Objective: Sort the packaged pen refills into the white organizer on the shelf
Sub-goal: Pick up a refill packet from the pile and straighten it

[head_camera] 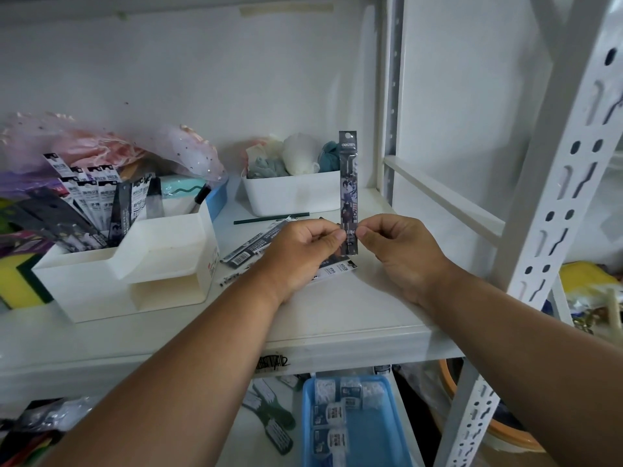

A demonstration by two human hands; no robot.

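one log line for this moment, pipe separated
left hand: pinches refill pack | right hand: pinches same pack | pack: upright, above shelf | white organizer: left, partly filled | loose packs: on shelf

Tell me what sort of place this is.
Probably a storeroom or stationery stock corner. Slotted metal shelving carries a white organizer full of packaged refills, more packs lie loose on the shelf, and a blue tray of packaged goods sits below.
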